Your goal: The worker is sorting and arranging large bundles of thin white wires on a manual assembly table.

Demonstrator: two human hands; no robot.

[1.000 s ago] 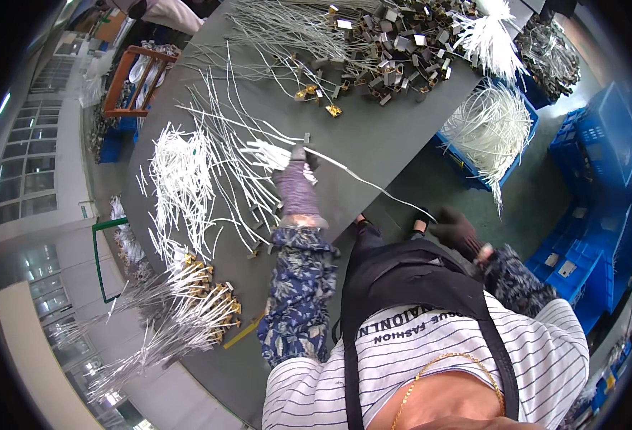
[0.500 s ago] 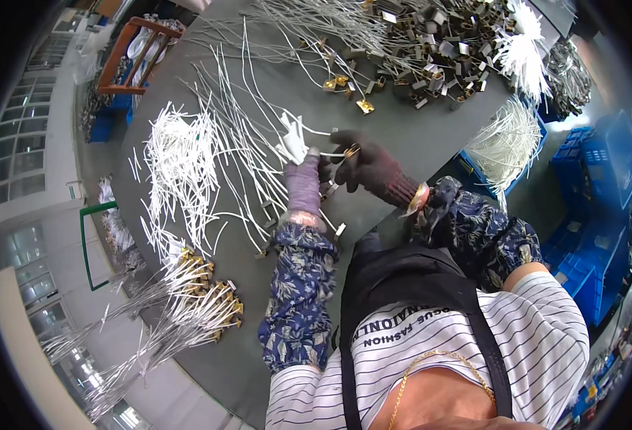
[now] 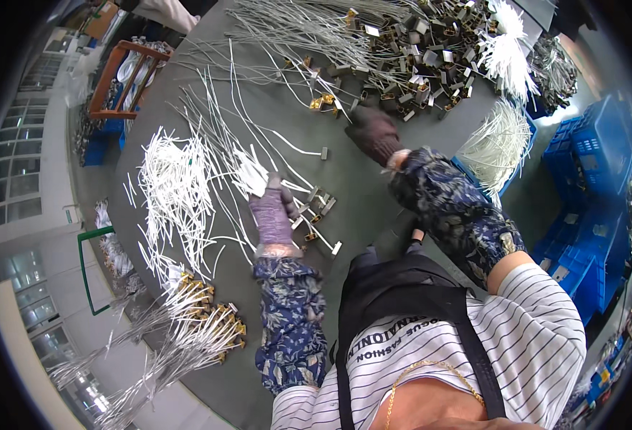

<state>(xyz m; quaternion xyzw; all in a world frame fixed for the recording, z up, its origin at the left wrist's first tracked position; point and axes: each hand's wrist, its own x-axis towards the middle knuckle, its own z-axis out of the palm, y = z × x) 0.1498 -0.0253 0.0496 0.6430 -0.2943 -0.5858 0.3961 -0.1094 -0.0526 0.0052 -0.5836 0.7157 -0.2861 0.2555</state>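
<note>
My left hand (image 3: 273,213), in a purple glove, rests on the dark grey table (image 3: 373,186) and grips a small bunch of white sleeves (image 3: 250,174). Just right of it lie a few short wires ending in small grey blocks (image 3: 317,206). My right hand (image 3: 373,132), in a dark brown glove, is stretched out to the far side. Its fingers are curled at the edge of a big heap of grey wires with metal blocks and brass ends (image 3: 402,50). Whether it holds a wire there is hidden by the back of the hand.
Loose white sleeves (image 3: 172,193) spread left of my left hand. Bundles of wires with brass terminals (image 3: 205,319) lie at the near left. Blue crates (image 3: 588,186) stand on the right, one with a white wire bundle (image 3: 498,140). A reddish rack (image 3: 122,79) stands far left.
My right hand has left the spot beside my left hand and reached out to the far heap of wires. The left hand stays put with the white sleeves.
</note>
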